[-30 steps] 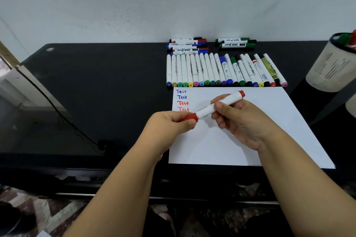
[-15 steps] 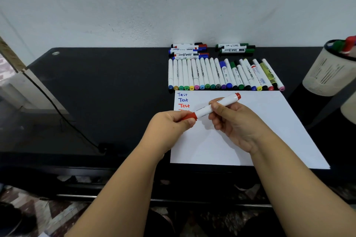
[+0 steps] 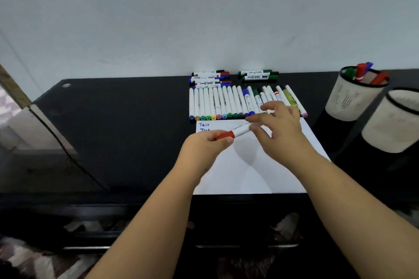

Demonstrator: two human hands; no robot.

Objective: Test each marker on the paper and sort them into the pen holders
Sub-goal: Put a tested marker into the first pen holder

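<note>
Black desk (image 3: 118, 124) — left hand (image 3: 204, 149) pinches red marker (image 3: 235, 132) cap; right hand (image 3: 278, 129) fingers loose, touching barrel

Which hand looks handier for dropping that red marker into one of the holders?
Right, probably. Both pen holders stand on the right side of the table, and the right hand already touches the red marker. The left hand pinches its capped end, farther away.

Both forearms came in from the bottom, meeting mid-frame; left hand (image 3: 204, 149) was curled in a pinch, right hand (image 3: 280, 130) had fingers spread loose.
</note>
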